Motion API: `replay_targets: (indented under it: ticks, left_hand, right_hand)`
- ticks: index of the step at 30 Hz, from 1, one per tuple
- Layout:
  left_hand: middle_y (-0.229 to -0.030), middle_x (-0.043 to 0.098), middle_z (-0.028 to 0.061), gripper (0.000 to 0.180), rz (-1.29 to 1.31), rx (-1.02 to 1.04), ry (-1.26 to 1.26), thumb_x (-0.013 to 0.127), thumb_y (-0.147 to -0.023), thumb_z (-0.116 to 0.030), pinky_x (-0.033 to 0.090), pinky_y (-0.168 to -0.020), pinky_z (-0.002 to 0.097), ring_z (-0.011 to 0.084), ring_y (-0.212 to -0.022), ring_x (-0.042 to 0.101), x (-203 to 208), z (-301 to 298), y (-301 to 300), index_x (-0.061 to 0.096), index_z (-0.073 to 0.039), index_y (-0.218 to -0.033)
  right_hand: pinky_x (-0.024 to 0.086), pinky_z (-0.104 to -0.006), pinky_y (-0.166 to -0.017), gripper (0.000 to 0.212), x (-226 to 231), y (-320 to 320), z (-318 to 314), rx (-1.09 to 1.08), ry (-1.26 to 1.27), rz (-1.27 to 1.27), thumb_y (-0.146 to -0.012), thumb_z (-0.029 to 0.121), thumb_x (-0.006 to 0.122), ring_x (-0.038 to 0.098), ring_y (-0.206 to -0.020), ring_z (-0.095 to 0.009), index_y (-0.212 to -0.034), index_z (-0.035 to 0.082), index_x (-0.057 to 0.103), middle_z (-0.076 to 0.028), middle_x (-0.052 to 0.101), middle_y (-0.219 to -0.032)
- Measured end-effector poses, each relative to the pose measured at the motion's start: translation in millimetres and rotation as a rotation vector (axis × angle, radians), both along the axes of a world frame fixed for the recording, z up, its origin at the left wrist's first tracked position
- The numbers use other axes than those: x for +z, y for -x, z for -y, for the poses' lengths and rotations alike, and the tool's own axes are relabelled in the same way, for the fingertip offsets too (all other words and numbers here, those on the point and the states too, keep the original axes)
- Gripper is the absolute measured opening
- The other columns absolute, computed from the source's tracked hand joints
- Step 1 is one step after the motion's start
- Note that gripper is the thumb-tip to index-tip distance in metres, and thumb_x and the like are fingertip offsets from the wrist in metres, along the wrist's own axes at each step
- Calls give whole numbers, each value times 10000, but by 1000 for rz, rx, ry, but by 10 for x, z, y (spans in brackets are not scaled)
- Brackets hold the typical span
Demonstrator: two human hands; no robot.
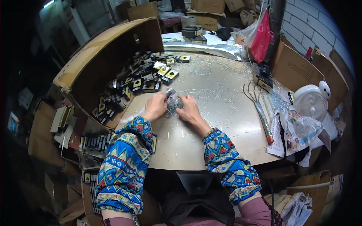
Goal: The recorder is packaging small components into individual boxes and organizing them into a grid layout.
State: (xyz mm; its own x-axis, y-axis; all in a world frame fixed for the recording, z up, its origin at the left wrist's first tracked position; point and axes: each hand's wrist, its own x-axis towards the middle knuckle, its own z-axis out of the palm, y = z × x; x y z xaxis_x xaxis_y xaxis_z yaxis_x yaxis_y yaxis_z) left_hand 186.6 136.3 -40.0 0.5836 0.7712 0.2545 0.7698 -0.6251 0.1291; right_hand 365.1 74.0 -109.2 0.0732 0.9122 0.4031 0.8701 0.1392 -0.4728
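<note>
In the middle of the frame, a clump of thin metal pieces [174, 107] sits on the table [218, 145] between both hands; the right hand [192, 111] grasps its right side with thumb and fingers. The left hand [155, 107] is curled at its left, its grip too hidden to tell. Small black-and-yellow boxes [163, 71] heap up at upper left.

Left hand [154, 106] and right hand [191, 110] close together, fingers [185, 98] bent, forearms [126, 162] aslant from below.
</note>
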Motion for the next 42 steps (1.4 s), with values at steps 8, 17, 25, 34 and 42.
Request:
replay_targets:
  ticks: [8,17,25,34,42]
  left_hand:
    - [-1039,668,113,380,407,-278,145,795,-828,-309,523,-829,309,228,-946,669,830,230,-179,721,-2,-1040]
    - [-1117,614,133,281,341,-51,-365,680,-783,-57,527,-845,383,320,-986,632,895,-35,479,625,-5,-1054]
    - [-1145,640,130,232,-450,66,-134,592,-759,3,531,-844,431,328,-1047,618,309,-136,1225,669,-38,-974]
    - [-1267,582,130,240,-531,194,50,592,-823,-47,505,-898,532,340,-1146,583,-109,-261,1893,711,-92,-1027]
    - [-1468,436,154,347,-292,173,-128,656,-806,-107,431,-999,549,364,-1280,466,387,239,1399,664,-103,-1153]
  right_hand:
    - [496,-520,-975,544,403,-93,165,437,190,-2229,-958,519,581,551,-1171,-303,-1321,118,529,-81,603,-1251]
    - [613,-370,-731,257,963,-589,137,277,-45,-2213,-885,162,702,658,-817,-248,-1103,90,586,-90,660,-1024]
    - [466,-281,-535,68,1406,-909,196,-39,-233,-1477,-938,142,611,624,-744,-139,-980,110,569,-15,620,-905]
    - [495,-262,-489,478,1390,-1142,168,-133,-275,-406,-942,154,594,632,-598,-103,-1416,112,549,-82,672,-834]
    - [451,-437,-1041,652,518,-1252,95,-68,-58,-164,-862,326,678,578,-1207,-385,-1417,31,505,-226,605,-1302]
